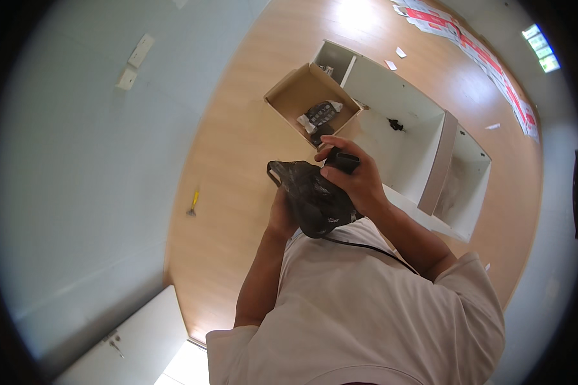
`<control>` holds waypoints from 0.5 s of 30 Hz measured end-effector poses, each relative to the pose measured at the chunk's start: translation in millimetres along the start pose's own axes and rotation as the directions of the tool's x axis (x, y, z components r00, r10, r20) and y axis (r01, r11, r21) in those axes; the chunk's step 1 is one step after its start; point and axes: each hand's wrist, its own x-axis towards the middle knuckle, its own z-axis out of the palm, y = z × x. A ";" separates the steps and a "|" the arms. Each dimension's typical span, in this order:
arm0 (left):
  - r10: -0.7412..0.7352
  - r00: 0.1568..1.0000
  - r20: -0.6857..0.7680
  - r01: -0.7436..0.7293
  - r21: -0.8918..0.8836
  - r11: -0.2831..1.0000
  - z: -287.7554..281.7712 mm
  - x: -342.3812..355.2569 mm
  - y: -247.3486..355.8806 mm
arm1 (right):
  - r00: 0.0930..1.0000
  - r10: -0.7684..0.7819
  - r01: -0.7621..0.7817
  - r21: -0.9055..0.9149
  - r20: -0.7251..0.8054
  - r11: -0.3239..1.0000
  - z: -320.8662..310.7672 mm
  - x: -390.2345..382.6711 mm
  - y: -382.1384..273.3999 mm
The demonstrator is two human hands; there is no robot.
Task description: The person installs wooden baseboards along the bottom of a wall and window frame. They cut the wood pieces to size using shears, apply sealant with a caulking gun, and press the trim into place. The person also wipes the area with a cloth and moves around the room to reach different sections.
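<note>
In front of my chest, my left hand grips a dark mesh bag from its left side, its fingers mostly hidden behind the bag. A thin black strap runs from the bag across my light shirt to the right. My right hand is closed around a short black piece with a hollow-looking end, just above the bag's upper right part. What kind of piece it is, I cannot tell. Beyond my hands an open cardboard box holds black parts, some in clear plastic wrapping.
A white cabinet carcass with open compartments lies on the wooden floor, a black fitting inside. A yellow-handled tool rests on the floor to the left. Flattened red-and-white packaging lines the far right. A white door stands at lower left.
</note>
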 end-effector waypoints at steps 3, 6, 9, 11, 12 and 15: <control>-0.027 0.998 -0.059 0.029 0.038 0.999 -12.1 14.1 31.2 | 0.999 0.001 -0.002 -0.033 -0.038 0.999 12.0 20.9 3.0; -0.070 0.989 -0.130 0.078 0.057 0.995 -13.0 26.2 64.1 | 0.999 0.001 -0.003 -0.057 -0.035 0.998 20.8 44.0 12.3; -0.043 0.972 -0.232 0.059 0.061 0.996 -25.9 38.5 88.3 | 0.998 0.031 -0.032 -0.020 -0.046 0.999 28.2 68.8 21.8; -0.039 0.962 -0.270 0.085 0.158 0.984 -22.4 45.2 108.2 | 0.996 0.061 -0.061 0.005 -0.071 0.998 30.3 84.3 29.4; -0.039 0.957 -0.287 0.102 0.206 0.973 -21.5 48.8 117.8 | 0.994 0.072 -0.071 0.016 -0.088 0.997 31.5 93.3 32.5; -0.089 0.951 -0.294 0.169 0.257 0.952 -52.0 70.0 132.2 | 0.991 0.067 -0.063 0.035 -0.116 0.997 27.3 116.8 55.1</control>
